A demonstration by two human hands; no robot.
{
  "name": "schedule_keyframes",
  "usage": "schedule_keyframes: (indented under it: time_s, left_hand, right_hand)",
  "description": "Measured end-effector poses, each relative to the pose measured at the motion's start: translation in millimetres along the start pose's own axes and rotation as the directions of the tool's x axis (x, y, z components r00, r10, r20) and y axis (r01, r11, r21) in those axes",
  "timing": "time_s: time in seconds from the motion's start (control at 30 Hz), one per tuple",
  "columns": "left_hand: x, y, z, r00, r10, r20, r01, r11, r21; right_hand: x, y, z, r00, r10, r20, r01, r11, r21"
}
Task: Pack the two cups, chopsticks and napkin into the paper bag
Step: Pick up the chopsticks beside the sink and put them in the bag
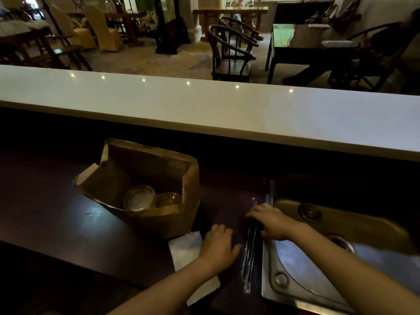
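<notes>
A brown paper bag (pixel 159 221) stands open on the dark counter, left of centre. Inside it sit two clear lidded cups, one (pixel 139 198) beside the other (pixel 169 199). A white napkin (pixel 186 251) lies on the counter in front of the bag. My left hand (pixel 219 245) rests flat on the napkin's right part, fingers apart. Dark chopsticks in a clear wrapper (pixel 248 253) lie lengthwise between my hands. My right hand (pixel 271 221) presses down on their far end, fingers curled over them; whether it grips them is unclear.
A steel sink (pixel 318 258) with a drain lies right beside the chopsticks. A raised white bar top (pixel 204 110) runs across behind the dark counter (pixel 56 212). Chairs and tables stand in the room beyond.
</notes>
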State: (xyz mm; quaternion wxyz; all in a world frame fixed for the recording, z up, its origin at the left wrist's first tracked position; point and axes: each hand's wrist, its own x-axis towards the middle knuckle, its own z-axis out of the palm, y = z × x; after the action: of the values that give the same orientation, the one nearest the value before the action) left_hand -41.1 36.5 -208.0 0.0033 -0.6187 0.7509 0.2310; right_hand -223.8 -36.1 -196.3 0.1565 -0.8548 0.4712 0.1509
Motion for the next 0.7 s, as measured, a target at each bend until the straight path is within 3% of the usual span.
schedule_keyframes:
  time_s: [0.27,0.43,0.7]
  left_hand:
    - [-3,45,41,0.993,-0.100,0.058,0.106,0.987,-0.120]
    - [-1,56,42,0.982,-0.187,0.035,0.190,0.971,-0.147]
    - [-3,51,42,0.973,-0.211,0.089,0.217,0.974,-0.062]
  right_hand:
    - [-5,1,26,0.994,-0.093,-0.058,0.075,0.966,-0.249]
    - [9,-17,26,0.983,-0.185,0.017,0.177,0.904,-0.390]
    - [2,-10,26,0.965,-0.251,0.073,0.259,0.882,-0.395]
